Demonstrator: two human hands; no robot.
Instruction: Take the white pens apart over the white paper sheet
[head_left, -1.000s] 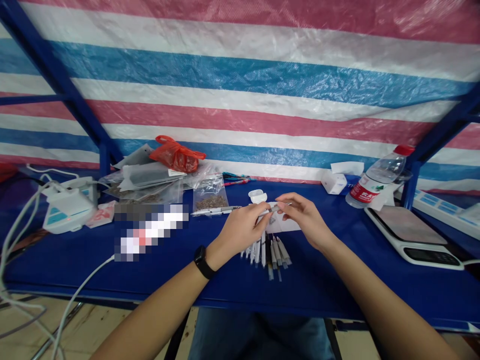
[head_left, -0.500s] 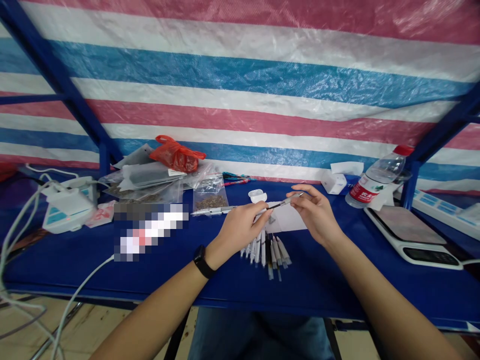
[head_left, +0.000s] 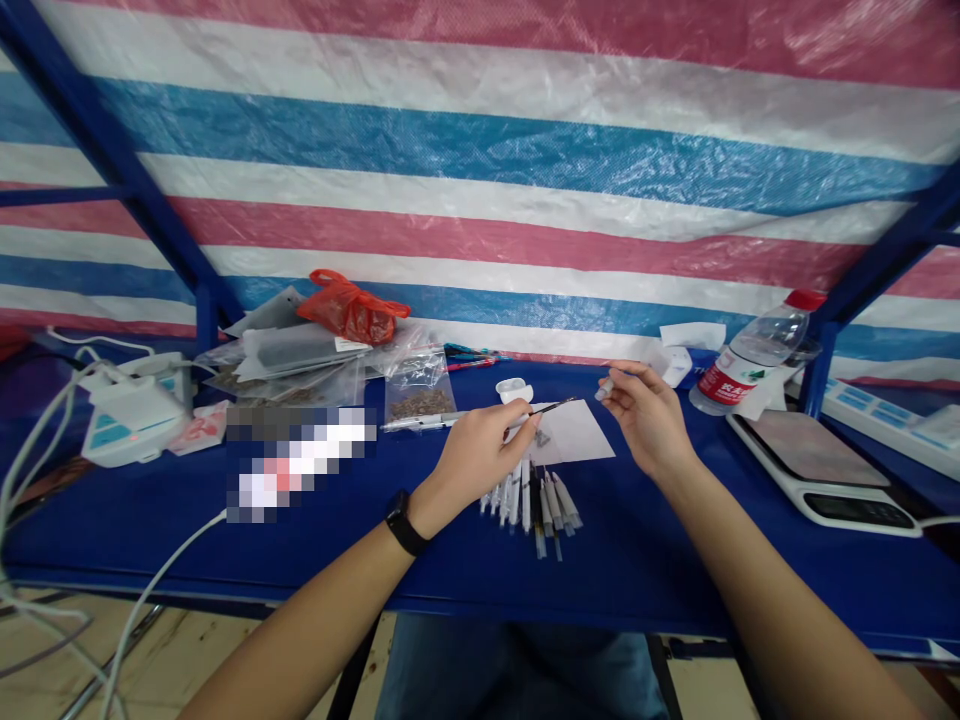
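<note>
My left hand (head_left: 484,448) is closed on a slim pen-like stick, whose dark thin shaft (head_left: 553,406) points right over a white paper sheet (head_left: 589,436). My right hand (head_left: 651,415) is raised to the right of the sheet, its fingertips pinched on a small whitish, translucent piece (head_left: 604,388), possibly a cap. A gap separates it from the stick's tip. Below the sheet lies a bundle of slim pen-like sticks (head_left: 526,500), with pale bodies and some dark or clear ends. On the sheet rests a small grey patch (head_left: 541,438) that I cannot make out.
Behind my left hand lie white pens (head_left: 424,422) and a bag of brown bits (head_left: 418,402). An open white case (head_left: 513,390) sits behind the sheet. To the right are a water bottle (head_left: 754,355), a tissue pack (head_left: 697,365) and a scale (head_left: 829,470); cables and an adapter (head_left: 139,410) are left.
My right hand has drawn away to the right with the small translucent piece, and the stick's dark shaft is now bare. My left hand has hardly moved.
</note>
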